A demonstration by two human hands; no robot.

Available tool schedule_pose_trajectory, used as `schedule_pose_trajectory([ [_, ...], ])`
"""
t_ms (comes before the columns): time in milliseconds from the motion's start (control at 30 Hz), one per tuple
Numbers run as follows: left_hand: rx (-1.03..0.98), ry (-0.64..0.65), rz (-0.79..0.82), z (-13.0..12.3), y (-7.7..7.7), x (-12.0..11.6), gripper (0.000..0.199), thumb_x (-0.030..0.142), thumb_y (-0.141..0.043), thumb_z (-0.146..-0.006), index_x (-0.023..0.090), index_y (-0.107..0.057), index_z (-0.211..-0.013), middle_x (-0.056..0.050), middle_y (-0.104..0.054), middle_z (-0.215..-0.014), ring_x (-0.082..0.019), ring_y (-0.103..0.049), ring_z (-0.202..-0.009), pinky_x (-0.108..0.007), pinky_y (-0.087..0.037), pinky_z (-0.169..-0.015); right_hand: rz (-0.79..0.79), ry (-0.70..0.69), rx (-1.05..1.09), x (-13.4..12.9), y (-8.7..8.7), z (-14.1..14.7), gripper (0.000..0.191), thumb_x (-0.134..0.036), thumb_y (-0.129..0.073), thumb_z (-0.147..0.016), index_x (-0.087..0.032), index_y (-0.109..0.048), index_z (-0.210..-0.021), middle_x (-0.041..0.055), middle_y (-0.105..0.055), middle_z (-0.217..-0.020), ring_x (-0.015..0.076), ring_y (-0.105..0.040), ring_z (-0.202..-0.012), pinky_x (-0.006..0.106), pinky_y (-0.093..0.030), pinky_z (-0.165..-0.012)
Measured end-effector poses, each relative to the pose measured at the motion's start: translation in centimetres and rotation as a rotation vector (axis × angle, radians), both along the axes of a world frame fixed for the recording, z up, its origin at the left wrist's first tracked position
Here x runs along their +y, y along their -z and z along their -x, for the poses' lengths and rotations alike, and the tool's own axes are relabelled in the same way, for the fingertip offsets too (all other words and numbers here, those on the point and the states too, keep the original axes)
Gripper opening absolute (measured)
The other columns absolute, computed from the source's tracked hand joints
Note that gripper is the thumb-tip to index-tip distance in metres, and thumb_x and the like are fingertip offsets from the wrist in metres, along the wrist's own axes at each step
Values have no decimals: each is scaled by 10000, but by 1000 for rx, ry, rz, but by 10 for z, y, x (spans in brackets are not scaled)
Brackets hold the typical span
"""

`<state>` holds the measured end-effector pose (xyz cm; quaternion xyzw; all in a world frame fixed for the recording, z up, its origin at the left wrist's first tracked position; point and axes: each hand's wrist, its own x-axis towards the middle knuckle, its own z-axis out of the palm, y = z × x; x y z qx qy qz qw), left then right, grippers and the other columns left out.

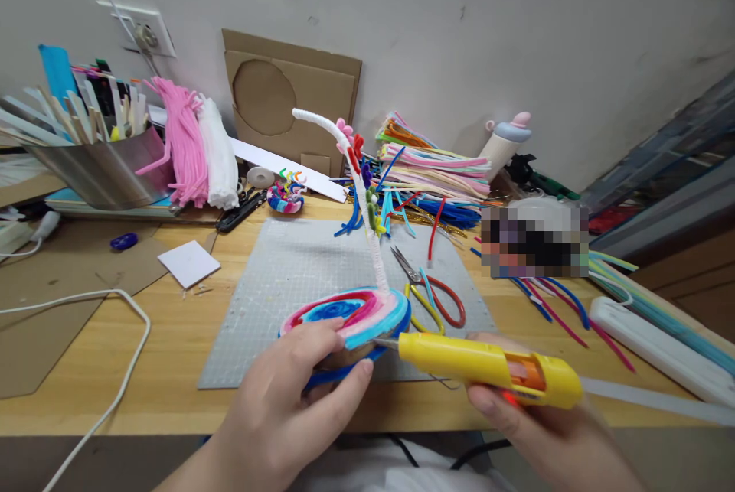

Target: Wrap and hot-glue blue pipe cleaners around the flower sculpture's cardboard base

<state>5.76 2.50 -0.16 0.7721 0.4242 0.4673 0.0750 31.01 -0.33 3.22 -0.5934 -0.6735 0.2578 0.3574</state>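
Note:
My left hand point(298, 377) grips the near edge of a round base point(367, 316) covered in coiled blue, pink, red and light-blue pipe cleaners. A curved white-wrapped stem point(376, 262) rises from the base, with small pink, red, purple, green and yellow pipe-cleaner flowers along it. In my right hand point(517, 408) is a yellow hot glue gun point(459, 358) with a red light glowing on its underside. The gun's metal nozzle points left and meets the base's near edge; whether it touches I cannot tell. A blue strip point(338, 373) runs along the lower side of the base.
Red-and-yellow-handled scissors point(433, 301) lie open on the grey cutting mat point(246, 308) behind the base. Pipe-cleaner bundles point(436, 171) and a bottle point(502, 148) line the wall. A metal container of sticks point(115, 171) stands left, near a white cable point(141, 347).

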Motion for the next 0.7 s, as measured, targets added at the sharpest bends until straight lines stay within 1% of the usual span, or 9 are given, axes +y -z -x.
schedule_pose_trajectory([
  [133,-10,4,11,0,2,0,221,306,-647,-890,244,-556,-1082,31,-727,-853,-107,-704,-673,-212,-580,-664,-14,-11,-28,1,-3,-3,181,-455,-640,-868,-304,-691,-782,-18,-708,-660,204,-680,-582,237,-572,-499],
  [233,-10,13,10,1,2,0,219,294,-653,-884,244,-568,-1080,25,-734,-873,-110,-708,-684,-212,-583,-670,-49,-49,-70,3,-7,-6,170,-421,-647,-868,-298,-674,-754,1,-716,-722,222,-701,-679,255,-578,-548],
  [367,9,5,-15,1,0,-1,197,303,-642,-892,238,-582,-1067,16,-740,-887,-110,-712,-681,-203,-586,-660,-102,-202,-55,7,-10,-7,126,-382,-636,-884,-289,-685,-813,32,-726,-838,248,-712,-832,289,-596,-685],
  [400,20,3,-22,1,0,-1,195,303,-638,-896,234,-582,-1069,6,-746,-916,-110,-716,-691,-199,-586,-660,-108,-240,-51,8,-10,-7,116,-376,-637,-885,-284,-686,-834,35,-722,-846,246,-708,-833,294,-595,-708],
  [467,34,-1,-26,2,1,-1,194,302,-631,-903,228,-578,-1074,-9,-752,-956,-109,-722,-706,-195,-588,-669,-86,-286,-61,10,-10,-5,142,-380,-623,-896,-265,-670,-829,34,-700,-810,224,-690,-768,289,-583,-684],
  [567,35,3,-14,3,4,-2,210,307,-638,-900,229,-571,-1083,-9,-751,-956,-112,-723,-724,-207,-597,-718,-29,-304,-92,11,-8,-4,203,-392,-579,-924,-242,-637,-800,28,-668,-770,201,-657,-714,285,-557,-654],
  [633,29,7,-14,3,5,-3,224,309,-648,-895,233,-570,-1091,-8,-749,-962,-116,-726,-736,-217,-602,-745,-34,-318,-107,10,-6,-5,209,-391,-569,-931,-238,-626,-801,29,-663,-777,201,-652,-729,291,-547,-666],
  [700,28,-1,-26,3,6,-3,228,307,-651,-893,236,-573,-1095,-10,-750,-971,-122,-732,-745,-221,-607,-749,-53,-322,-98,9,-3,-5,227,-395,-558,-939,-235,-613,-788,25,-652,-760,194,-644,-711,285,-532,-642],
])
